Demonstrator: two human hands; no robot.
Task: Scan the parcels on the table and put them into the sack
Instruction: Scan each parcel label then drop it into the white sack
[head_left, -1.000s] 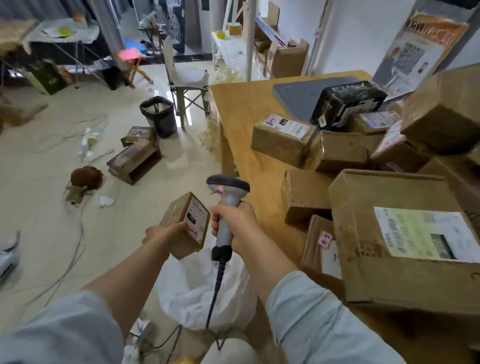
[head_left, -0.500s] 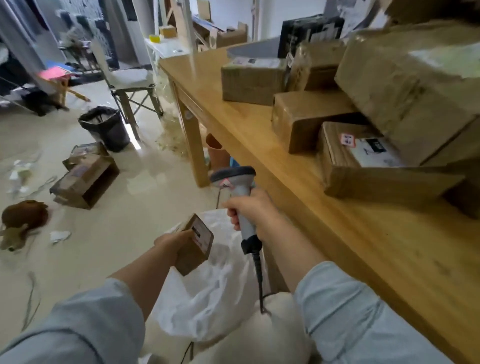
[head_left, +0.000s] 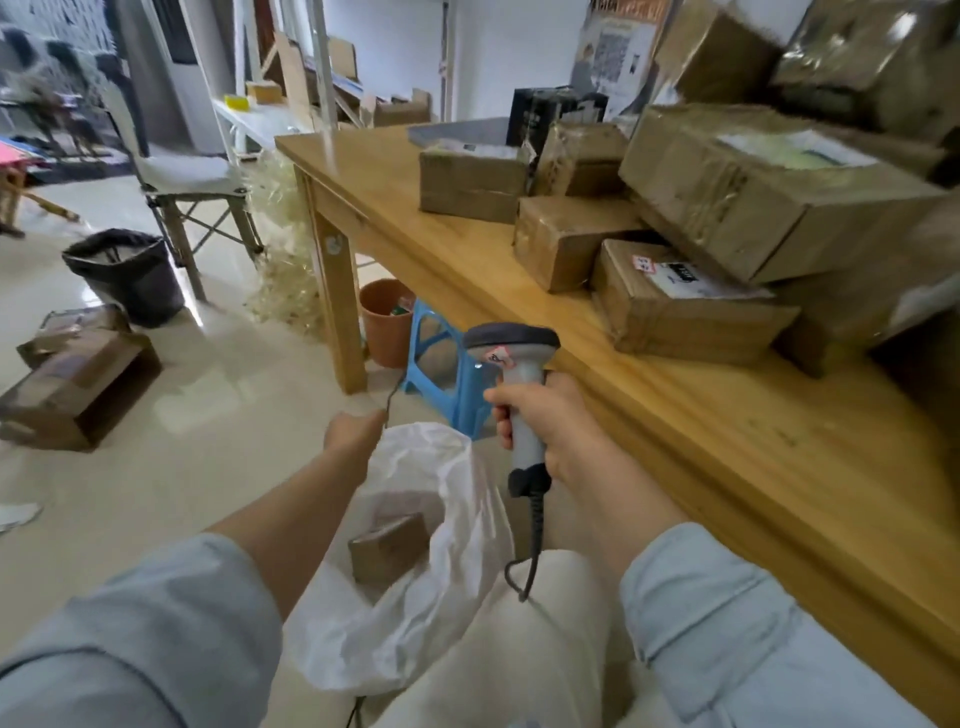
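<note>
Release is what has just happened: the small brown parcel (head_left: 388, 551) that the left hand held up beside the scanner half a second ago now lies inside the white sack (head_left: 447, 467), tipped on one edge against the thin plastic. The left hand (head_left: 353, 435) hovers just above the sack's mouth without it. Its fingers are hidden behind the back of the hand, so I cannot tell whether they hang loose or pinch the sack's rim, which is just beside them. The right hand (head_left: 553, 423) has its fingers (head_left: 503, 423) wrapped round the grey handle of the scanner (head_left: 511, 345), whose head is upright and whose cable (head_left: 535, 530) trails down towards the lap. By my judgement this parcel is scanned and bagged, and the next step is to fetch another from the worktop (head_left: 467, 260). Plenty remain there: a heap of taped brown parcels (head_left: 675, 312) of mixed sizes, some with white labels facing up, leaning and stacked on one another, so lifting one could shift its neighbours.
</note>
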